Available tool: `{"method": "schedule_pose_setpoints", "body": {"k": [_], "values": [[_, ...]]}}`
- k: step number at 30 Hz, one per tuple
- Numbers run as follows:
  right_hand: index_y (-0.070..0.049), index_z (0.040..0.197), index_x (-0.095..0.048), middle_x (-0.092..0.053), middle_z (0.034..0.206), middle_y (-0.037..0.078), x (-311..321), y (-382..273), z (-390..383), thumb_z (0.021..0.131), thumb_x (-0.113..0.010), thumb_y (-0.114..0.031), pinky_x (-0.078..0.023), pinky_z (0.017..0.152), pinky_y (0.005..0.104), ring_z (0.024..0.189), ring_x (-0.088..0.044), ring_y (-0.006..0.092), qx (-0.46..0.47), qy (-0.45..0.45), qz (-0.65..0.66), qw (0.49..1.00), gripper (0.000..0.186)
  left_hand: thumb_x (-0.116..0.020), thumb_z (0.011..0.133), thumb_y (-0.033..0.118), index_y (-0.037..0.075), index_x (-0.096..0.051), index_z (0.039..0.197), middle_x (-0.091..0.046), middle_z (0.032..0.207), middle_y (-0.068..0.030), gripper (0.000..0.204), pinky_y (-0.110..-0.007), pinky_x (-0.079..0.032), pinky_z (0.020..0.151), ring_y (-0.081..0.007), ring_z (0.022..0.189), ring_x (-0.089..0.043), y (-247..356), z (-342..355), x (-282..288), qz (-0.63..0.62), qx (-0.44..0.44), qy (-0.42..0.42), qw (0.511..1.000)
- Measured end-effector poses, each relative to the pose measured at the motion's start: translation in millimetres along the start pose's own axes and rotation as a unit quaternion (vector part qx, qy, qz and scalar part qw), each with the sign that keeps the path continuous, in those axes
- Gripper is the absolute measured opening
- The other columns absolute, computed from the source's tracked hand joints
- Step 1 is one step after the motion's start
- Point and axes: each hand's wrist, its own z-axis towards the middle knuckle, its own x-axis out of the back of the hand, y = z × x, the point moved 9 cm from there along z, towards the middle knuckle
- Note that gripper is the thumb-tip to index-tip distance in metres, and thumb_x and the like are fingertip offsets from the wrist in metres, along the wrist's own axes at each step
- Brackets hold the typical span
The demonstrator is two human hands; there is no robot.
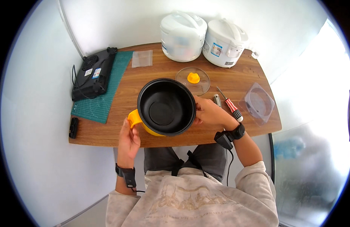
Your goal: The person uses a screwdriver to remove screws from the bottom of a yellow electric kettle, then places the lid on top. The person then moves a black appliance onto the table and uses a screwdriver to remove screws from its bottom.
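Observation:
A yellow cooking pot (166, 108) with a black inside is tilted toward me near the table's front edge. My left hand (128, 138) is closed on its yellow handle (134, 118) at the lower left. On the opposite side, my right hand (211, 112) grips the pot's wall; some of its fingertips are hidden behind the pot. Just behind the pot lies a round glass lid (202, 85) with a yellow knob (193, 78). A grey-handled tool (217, 100) and a screwdriver (233, 108) with a red, white and black handle lie beside my right hand.
Two white rice cookers (183, 38) stand at the back. On the left, a black appliance (94, 75) with a cord rests on a green cutting mat (122, 72). A clear plastic bag (142, 58), a clear plastic tray (259, 101) and a small black object (73, 128) lie about the wooden table (103, 134).

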Motion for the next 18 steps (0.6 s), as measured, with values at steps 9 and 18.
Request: {"method": "schedule_pose_setpoints", "body": {"k": [9, 18], "values": [[-0.003, 0.134, -0.055, -0.071, 0.085, 0.014, 10, -1, 6, 0.09, -0.05, 0.002, -0.054, 0.061, 0.0306, 0.068, -0.068, 0.0189, -0.025, 0.009, -0.001, 1.0, 0.044, -0.038, 0.111, 0.043, 0.013, -0.054, 0.124, -0.065, 0.072, -0.0045, 0.036, -0.022, -0.053, 0.046, -0.0073, 0.047, -0.057, -7, -15, -10, 0.334, 0.038, -0.026, 0.941], [-0.006, 0.129, -0.057, -0.072, 0.093, 0.021, 22, -5, 24, 0.089, -0.056, -0.006, -0.054, 0.068, 0.0414, 0.076, -0.069, 0.034, 0.02, -0.006, -0.13, 0.991, 0.041, -0.043, 0.11, 0.04, 0.012, -0.055, 0.11, -0.062, 0.069, -0.0031, 0.03, -0.022, -0.05, 0.046, -0.0062, 0.046, -0.053, -8, -2, 23, 0.478, 0.049, -0.032, 0.876]]}}
